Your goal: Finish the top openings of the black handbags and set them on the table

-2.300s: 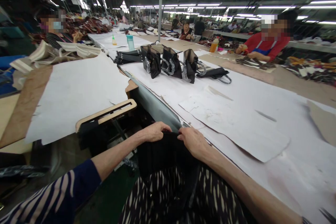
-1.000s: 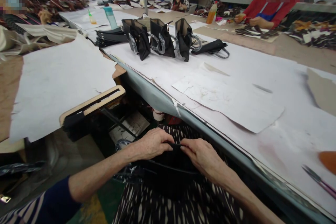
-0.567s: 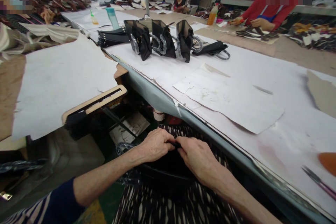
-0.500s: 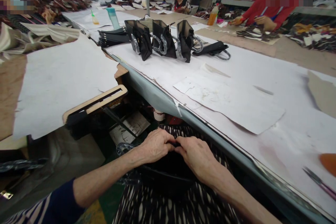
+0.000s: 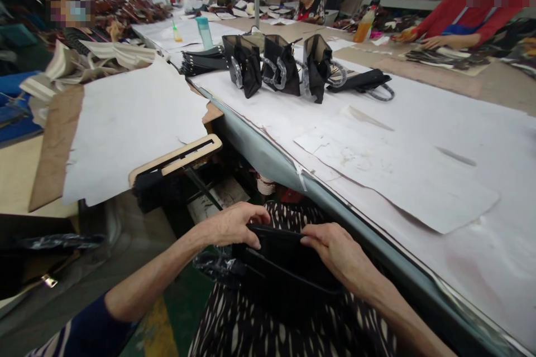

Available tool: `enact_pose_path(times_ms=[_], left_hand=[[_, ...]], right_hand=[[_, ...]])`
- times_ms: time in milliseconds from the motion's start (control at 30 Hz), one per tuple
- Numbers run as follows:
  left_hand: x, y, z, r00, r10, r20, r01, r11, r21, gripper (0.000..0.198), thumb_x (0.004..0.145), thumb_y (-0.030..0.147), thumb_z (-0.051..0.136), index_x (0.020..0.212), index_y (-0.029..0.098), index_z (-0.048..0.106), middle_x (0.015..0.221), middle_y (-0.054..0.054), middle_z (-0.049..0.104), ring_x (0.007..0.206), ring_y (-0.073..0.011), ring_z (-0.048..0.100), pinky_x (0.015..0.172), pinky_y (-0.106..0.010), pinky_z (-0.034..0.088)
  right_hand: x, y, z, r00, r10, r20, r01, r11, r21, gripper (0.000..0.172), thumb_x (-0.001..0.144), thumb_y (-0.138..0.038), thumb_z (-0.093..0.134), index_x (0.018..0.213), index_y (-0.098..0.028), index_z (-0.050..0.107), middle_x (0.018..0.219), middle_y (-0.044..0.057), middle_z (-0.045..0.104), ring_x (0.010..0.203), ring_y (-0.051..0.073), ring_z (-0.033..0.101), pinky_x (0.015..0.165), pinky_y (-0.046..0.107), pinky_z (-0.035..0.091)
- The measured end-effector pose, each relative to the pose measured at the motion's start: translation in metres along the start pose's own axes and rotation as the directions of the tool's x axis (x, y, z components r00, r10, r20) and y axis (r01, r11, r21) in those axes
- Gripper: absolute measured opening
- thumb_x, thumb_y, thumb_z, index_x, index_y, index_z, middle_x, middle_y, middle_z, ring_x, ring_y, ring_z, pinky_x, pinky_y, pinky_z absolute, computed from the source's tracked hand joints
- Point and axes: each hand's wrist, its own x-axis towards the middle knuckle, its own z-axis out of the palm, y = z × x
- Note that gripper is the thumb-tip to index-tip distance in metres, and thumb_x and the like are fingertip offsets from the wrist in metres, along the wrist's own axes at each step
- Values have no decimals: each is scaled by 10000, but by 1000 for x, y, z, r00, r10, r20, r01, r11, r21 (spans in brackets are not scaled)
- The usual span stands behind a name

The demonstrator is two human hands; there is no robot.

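Note:
A flat black bag (image 5: 285, 268) lies on my lap, below the table edge. My left hand (image 5: 233, 225) grips its upper left rim with curled fingers. My right hand (image 5: 338, 251) holds the upper right rim, fingers closed over the edge. The two hands are apart, one at each end of the bag's opening. A crumpled clear plastic wrap (image 5: 213, 265) hangs at the bag's left side.
A long paper-covered table (image 5: 419, 122) runs to my right, with three upright black bags (image 5: 280, 70) and a flat one (image 5: 360, 81). A stack of black pieces (image 5: 203, 60) and a blue bottle (image 5: 204, 32) stand farther back. Other people work at nearby tables.
My hands, which were pressed together at the middle of the bag's top, have moved apart to its two ends. The view has shifted slightly left.

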Motion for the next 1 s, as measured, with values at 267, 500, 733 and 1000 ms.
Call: enact_pose_path(times_ms=[267,500,733,1000], left_hand=[[1,-12,12,996,6,-93,-16,994,-109,279,671,271,604,927,170,645,717,46,590,658,-118,500,574,-184,352],[0,-16,21,981,-31,-194,-3,985,-174,248,675,321,601,827,147,691,671,20,609,648,-132,524,594,-194,369],[1,-19,25,980,-159,-117,87,881,-465,204,633,252,609,775,127,684,563,22,569,514,-102,464,503,-201,342],[4,-14,27,966,-213,-145,126,881,-457,204,604,249,604,730,115,693,515,20,553,479,-95,427,484,-207,313]], right_hand=[[-2,1,0,999,52,17,-52,998,30,246,795,-251,390,562,-198,446,550,-35,480,568,113,459,558,233,272],[-1,0,0,998,57,10,-57,998,33,245,798,-256,393,567,-198,450,557,-36,490,583,113,460,567,236,269],[-4,1,2,999,33,-14,-32,999,34,252,801,-263,403,560,-197,431,551,-44,467,570,105,440,558,234,257],[-5,2,3,1000,13,-26,-12,999,37,273,822,-272,395,563,-194,435,536,-49,448,548,95,432,542,230,248]])
